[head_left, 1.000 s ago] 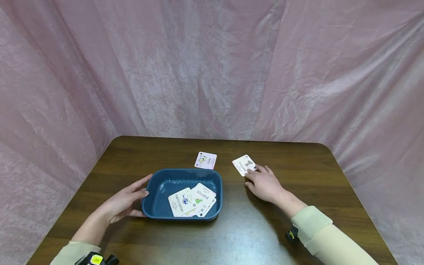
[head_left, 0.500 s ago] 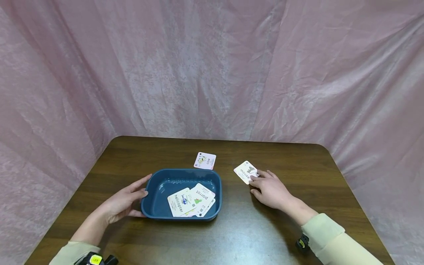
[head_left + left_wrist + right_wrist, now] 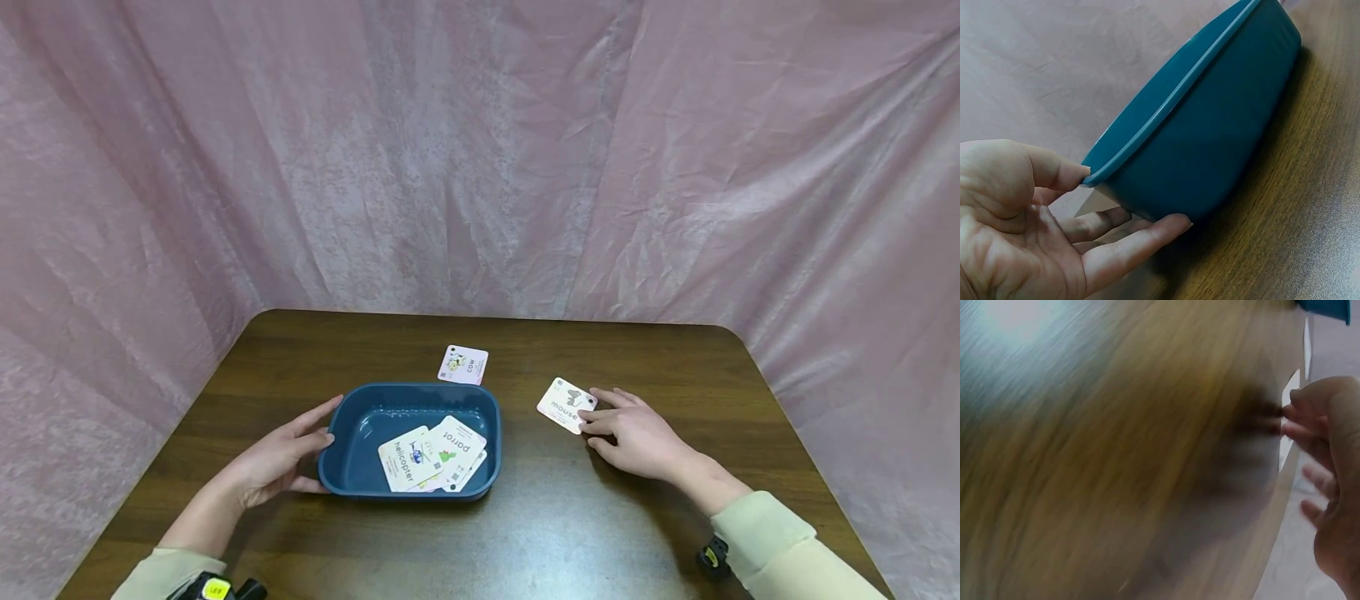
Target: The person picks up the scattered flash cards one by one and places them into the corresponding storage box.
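Note:
My left hand point(image 3: 273, 462) holds the left end of a blue tub point(image 3: 491, 404), thumb at the rim. In the left wrist view, the thumb is on the tub's rim point(image 3: 1175, 97) and other fingers rest against its outer wall. Inside the tub lie several overlapping white picture cards, among them a helicopter card point(image 3: 399, 471) and a parrot card point(image 3: 463, 437). To the right, my right hand point(image 3: 637, 437) presses its fingertips on the right edge of a mouse card point(image 3: 561, 404), with the thumb apart from the card. The right wrist view is blurred, showing only the card's pale edge point(image 3: 1285, 447).
A cow card point(image 3: 463, 365) lies just behind the tub's far rim. Everything stands on a dark brown wooden table point(image 3: 637, 354). Pink curtains point(image 3: 480, 167) hang behind and beside it.
My right hand has drawn the mouse card across the table, rightward and nearer to me. The left hand and the tub have stayed almost in place.

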Motion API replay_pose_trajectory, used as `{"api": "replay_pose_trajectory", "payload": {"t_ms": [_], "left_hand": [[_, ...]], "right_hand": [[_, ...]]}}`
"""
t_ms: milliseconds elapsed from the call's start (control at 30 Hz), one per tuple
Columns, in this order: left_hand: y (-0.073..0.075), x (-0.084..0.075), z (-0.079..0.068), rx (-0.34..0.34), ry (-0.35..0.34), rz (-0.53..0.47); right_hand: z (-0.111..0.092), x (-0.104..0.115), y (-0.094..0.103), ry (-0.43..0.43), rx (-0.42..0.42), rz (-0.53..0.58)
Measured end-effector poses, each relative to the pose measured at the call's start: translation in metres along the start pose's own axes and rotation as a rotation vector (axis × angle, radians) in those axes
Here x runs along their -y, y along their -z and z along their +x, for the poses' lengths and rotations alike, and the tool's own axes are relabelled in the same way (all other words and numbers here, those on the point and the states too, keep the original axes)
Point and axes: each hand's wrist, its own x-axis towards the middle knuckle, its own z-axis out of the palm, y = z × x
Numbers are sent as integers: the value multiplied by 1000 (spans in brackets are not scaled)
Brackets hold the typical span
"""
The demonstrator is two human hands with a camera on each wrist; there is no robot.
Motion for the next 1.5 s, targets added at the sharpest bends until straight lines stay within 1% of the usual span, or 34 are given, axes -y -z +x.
{"api": "replay_pose_trajectory", "payload": {"t_ms": [67,167,233,367,467,533,600,700,767,833,967,1067,1167,1367,1500], "left_hand": [[0,0,0,1,1,-2],[0,1,0,-7,9,-4],[0,1,-1,-8,12,-9],[1,1,0,-11,16,-10],[1,0,1,-18,18,0],[1,-1,1,-20,19,3],[0,-1,1,-16,17,3],[0,-2,2,-10,12,0],[1,-2,2,-6,10,1],[1,-2,2,-5,11,2],[1,-2,1,-6,14,2],[0,-1,0,-10,13,2],[0,-1,0,-19,14,2],[-1,-1,-1,-22,17,4],[1,-1,0,-9,10,2]], "right_hand": [[-5,-7,0,30,-11,7],[-12,-16,1,52,-16,23],[-16,-20,2,57,-17,31],[-22,-26,3,40,-27,54],[-24,-28,3,5,-42,83],[-24,-27,4,-43,-65,123],[-24,-26,5,-78,-110,155],[-22,-25,8,-145,-179,162],[-20,-25,10,-203,-207,130],[-18,-24,11,-296,-197,101],[-17,-17,11,-482,-105,68],[-16,-9,7,-557,-48,47],[-14,-2,3,-585,-38,30],[-10,5,-3,-577,-31,2],[-10,6,-5,-584,-32,-10]]}}
